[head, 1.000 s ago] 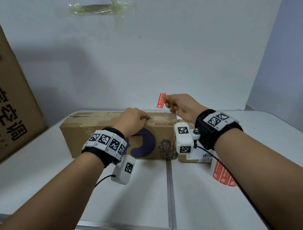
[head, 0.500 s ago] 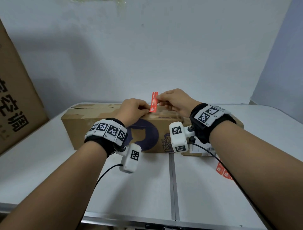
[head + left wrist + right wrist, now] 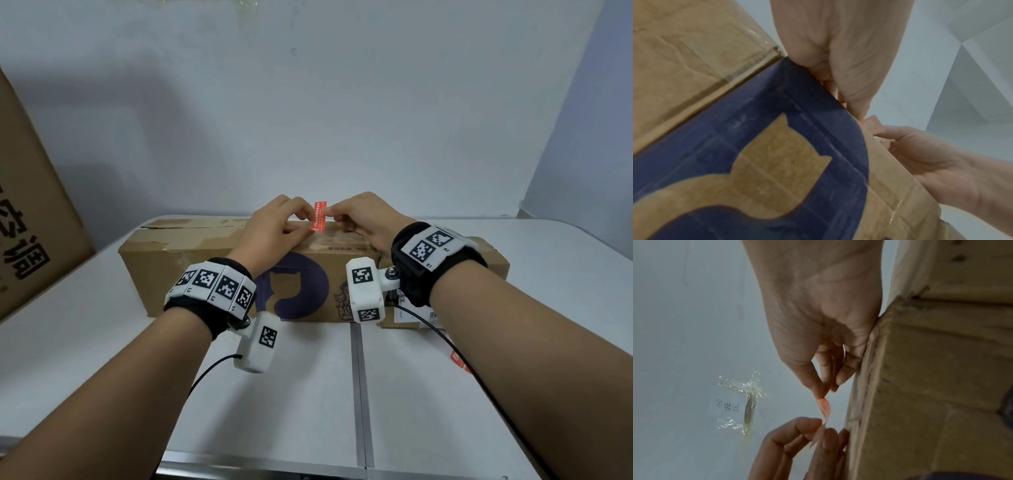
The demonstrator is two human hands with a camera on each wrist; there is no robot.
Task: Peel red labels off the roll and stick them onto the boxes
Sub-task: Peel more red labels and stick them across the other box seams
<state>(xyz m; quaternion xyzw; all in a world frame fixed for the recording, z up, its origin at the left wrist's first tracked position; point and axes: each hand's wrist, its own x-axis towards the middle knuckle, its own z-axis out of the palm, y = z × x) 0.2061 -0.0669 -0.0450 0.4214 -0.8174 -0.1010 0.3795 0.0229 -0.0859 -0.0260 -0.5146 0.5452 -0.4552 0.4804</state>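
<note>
A small red label (image 3: 318, 216) stands upright just above the top edge of a long cardboard box (image 3: 191, 270) printed with a purple cat logo. My left hand (image 3: 306, 221) pinches the label's left side and my right hand (image 3: 329, 213) pinches its right side, both over the box top. In the right wrist view the label (image 3: 824, 407) curves between my right thumb and forefinger above and my left fingers (image 3: 803, 425) below, close beside the box (image 3: 920, 386). The left wrist view shows the label (image 3: 871, 123) at the box's top edge.
A second, smaller box (image 3: 493, 263) sits behind my right wrist. Red labels on their strip (image 3: 460, 361) lie on the white table (image 3: 102, 335) under my right forearm. A big carton (image 3: 30, 219) leans at the left. A white wall rises behind.
My right hand has carried the label left and down to the box top. My left hand has lifted off the box edge and taken hold of the label's other side.
</note>
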